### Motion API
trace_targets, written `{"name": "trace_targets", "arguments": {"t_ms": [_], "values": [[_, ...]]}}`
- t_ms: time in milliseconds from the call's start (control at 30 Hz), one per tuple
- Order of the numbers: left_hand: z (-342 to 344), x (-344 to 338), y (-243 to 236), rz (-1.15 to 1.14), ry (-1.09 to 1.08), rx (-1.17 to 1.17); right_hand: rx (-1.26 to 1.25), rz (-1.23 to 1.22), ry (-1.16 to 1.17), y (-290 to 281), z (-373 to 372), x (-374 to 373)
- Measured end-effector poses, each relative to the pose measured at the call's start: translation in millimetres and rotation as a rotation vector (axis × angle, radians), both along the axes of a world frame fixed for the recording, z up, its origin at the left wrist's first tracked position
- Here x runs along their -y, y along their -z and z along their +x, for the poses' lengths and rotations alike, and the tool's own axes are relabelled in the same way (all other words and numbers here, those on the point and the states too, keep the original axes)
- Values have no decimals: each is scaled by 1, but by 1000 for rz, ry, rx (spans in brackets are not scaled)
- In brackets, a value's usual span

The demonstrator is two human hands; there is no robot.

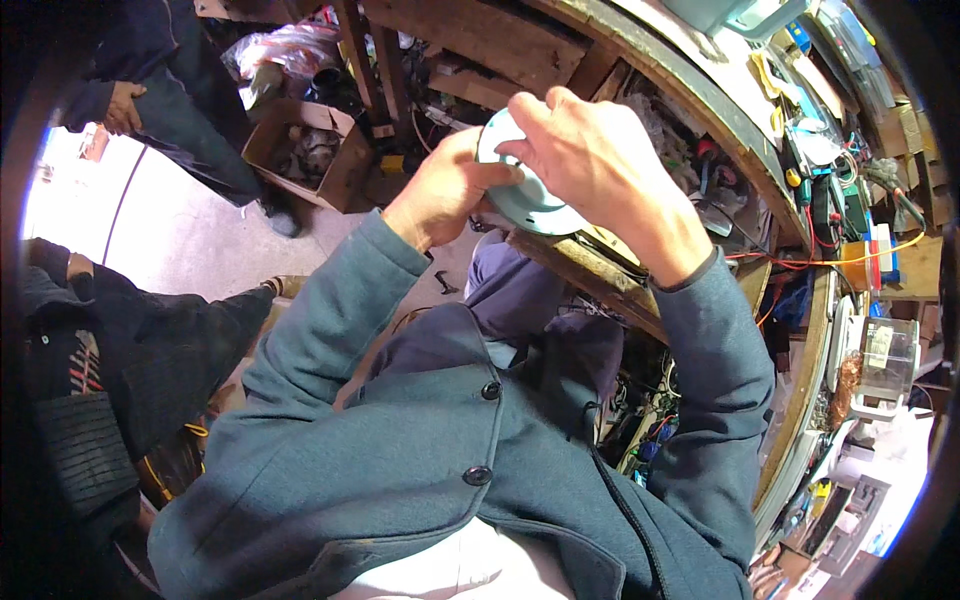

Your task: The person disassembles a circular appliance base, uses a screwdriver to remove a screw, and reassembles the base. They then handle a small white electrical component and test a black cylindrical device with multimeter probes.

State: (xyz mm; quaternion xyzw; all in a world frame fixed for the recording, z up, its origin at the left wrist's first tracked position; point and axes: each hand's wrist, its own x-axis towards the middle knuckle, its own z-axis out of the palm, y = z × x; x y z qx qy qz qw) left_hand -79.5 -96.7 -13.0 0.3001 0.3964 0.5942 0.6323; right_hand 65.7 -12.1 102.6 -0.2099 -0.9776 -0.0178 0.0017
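A round, pale blue disc-shaped part (545, 215) with small dark slots near its lower rim is held up between my hands, above my knees. My left hand (445, 190) grips its left side, with the thumb lying across the face. Over the top and right comes my right hand (590, 150), its fingers bent and pressed onto the disc's upper part. My right hand hides much of the disc, and whether a small piece sits under those fingertips I cannot tell.
A cluttered wooden workbench (735, 130) curves along the right, with wires, tools and a clear plastic container (888, 355). An open cardboard box (305, 155) of parts stands on the floor ahead. One person stands at the far left (180, 100); another's dark clothing (120, 350) shows nearer.
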Motion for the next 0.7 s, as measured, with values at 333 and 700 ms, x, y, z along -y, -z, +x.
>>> {"name": "trace_targets", "arguments": {"t_ms": [333, 700], "values": [[1, 0, 0, 38, 20, -9, -279, -34, -207, 7, 10, -1], [1, -1, -1, 51, 12, -65, -349, -70, -298, 12, 11, -8]]}}
